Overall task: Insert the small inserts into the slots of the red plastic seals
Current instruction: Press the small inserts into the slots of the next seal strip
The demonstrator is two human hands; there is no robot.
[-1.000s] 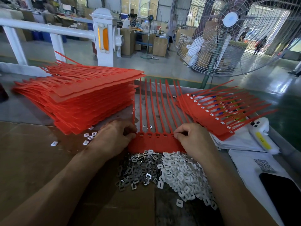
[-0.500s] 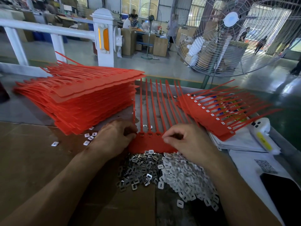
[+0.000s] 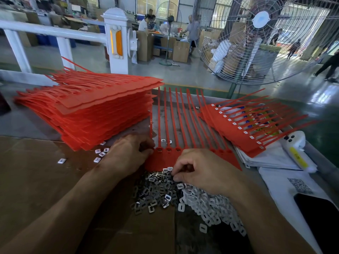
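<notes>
A red strip of joined plastic seals lies in front of me, its long tails pointing away. My left hand holds the strip's left end with curled fingers. My right hand has its fingertips curled into the near pile, picking at small inserts where the grey metal inserts meet the white plastic inserts. What the fingertips pinch is hidden. Several slots at the strip's left show open.
A tall stack of red seal strips sits at left, and a smaller fanned stack fitted with white inserts at right. Loose inserts lie near the left stack. A white device, papers and a dark phone lie at right.
My right hand has come off the strip's slots and moved toward me and left, down to the insert pile. The left hand has stayed on the strip's left end.
</notes>
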